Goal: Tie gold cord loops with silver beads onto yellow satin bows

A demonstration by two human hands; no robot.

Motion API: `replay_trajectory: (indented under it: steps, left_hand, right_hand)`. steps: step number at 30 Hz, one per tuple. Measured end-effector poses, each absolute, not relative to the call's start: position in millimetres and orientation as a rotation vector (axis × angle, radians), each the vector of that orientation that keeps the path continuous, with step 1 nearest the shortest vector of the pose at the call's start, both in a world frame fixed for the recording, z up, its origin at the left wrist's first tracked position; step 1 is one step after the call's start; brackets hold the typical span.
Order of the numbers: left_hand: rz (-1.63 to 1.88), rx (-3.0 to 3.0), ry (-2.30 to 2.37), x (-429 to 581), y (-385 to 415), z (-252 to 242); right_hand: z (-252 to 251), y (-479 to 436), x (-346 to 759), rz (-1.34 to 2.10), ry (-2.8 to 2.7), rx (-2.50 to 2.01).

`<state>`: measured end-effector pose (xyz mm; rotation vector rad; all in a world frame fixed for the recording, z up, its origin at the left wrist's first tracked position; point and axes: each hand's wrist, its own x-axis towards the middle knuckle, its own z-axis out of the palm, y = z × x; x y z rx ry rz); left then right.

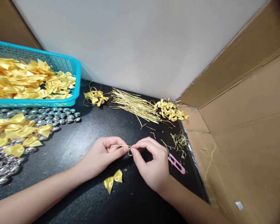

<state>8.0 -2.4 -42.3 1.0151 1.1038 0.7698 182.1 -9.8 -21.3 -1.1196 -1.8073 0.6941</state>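
Yellow bows [21,77] in the blue basket [77,81] are plain. The left hand [101,155], near one loose bow [113,179], and the right hand [154,163] pinch a gold cord [130,147] between fingers; its loop seems unfinished. Farther right, corded bows [171,111] look finished.

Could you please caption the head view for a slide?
Left hand and right hand pinch gold cord near a yellow bow.

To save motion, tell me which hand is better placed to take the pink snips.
The right hand, probably: the snips lie just beside it, while the left hand is farther away. Both hands pinch the cord, so either would first let go.
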Motion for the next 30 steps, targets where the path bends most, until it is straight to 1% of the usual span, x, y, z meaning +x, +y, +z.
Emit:
replay_trajectory:
  steps: [4,7,12,15,19,21,24,27,30]
  left_hand:
    - [0.780,1.031,1.112,8.0,-2.0,-42.9]
    - [0.783,1.054,1.122,7.5,-2.6,-41.8]
    - [0.786,1.045,1.102,6.7,-3.0,-41.5]
    - [0.780,1.028,1.115,6.7,-2.7,-42.5]
    - [0.794,1.051,1.142,6.3,-2.5,-44.6]
    - [0.805,1.065,1.149,5.6,-2.6,-45.3]
    - [0.802,1.085,1.142,4.3,-2.7,-44.7]
    - [0.776,1.114,1.119,3.6,-2.4,-43.0]
    - [0.747,1.142,1.107,3.3,-2.4,-42.7]
  right_hand:
    - [-27.1,-11.3,181.9,0.513,-1.914,-1.054]
    - [-28.9,-11.3,182.7,0.444,-1.961,-1.032]
    - [-24.9,-10.5,184.6,0.518,-1.899,-1.070]
    - [-22.8,-10.7,183.0,0.757,-1.736,-1.164]
    - [-23.6,-7.3,180.0,1.395,-1.357,-1.253]
    - [-22.6,-2.1,182.2,1.587,-1.189,-1.254]
    - [-14.5,8.0,192.4,1.708,-1.187,-1.227]
    - [-0.7,16.8,205.9,1.823,-1.403,-1.187]
    - [10.7,22.5,216.8,1.864,-1.549,-1.153]
